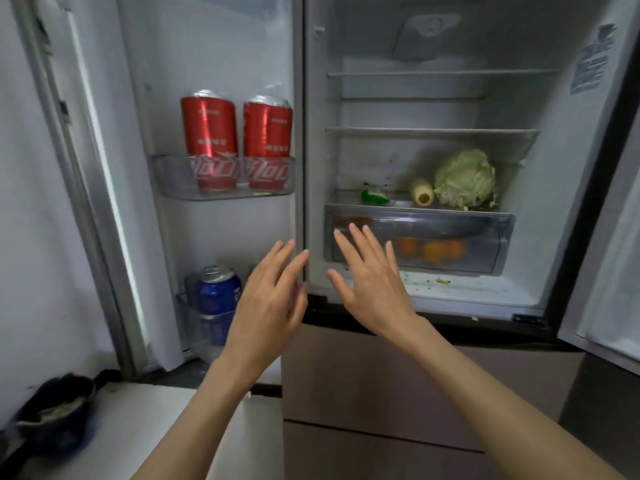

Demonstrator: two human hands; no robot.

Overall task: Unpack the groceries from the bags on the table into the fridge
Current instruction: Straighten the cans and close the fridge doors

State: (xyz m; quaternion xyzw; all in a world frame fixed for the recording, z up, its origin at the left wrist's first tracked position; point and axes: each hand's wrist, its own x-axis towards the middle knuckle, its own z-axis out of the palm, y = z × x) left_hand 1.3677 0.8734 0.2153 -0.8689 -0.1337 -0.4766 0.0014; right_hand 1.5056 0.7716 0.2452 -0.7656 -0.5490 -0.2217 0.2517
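Note:
The fridge (554,188) stands open in front of me. A cabbage (465,178), a pale root vegetable (423,192) and a green pepper (373,196) lie on the shelf above the clear drawer (485,233), which holds oranges (436,251). Two red cans (235,140) stand in the upper door rack, a blue can (217,294) in the lower one. My left hand (270,299) and my right hand (370,275) are both raised with fingers straight, holding nothing. The right one is in front of the drawer's left end.
The left door (214,57) is swung wide; the right door (609,289) juts out at the right edge. Closed brown drawers (363,382) sit below the compartment. A dark bowl (55,410) rests on a white surface (145,424) at lower left.

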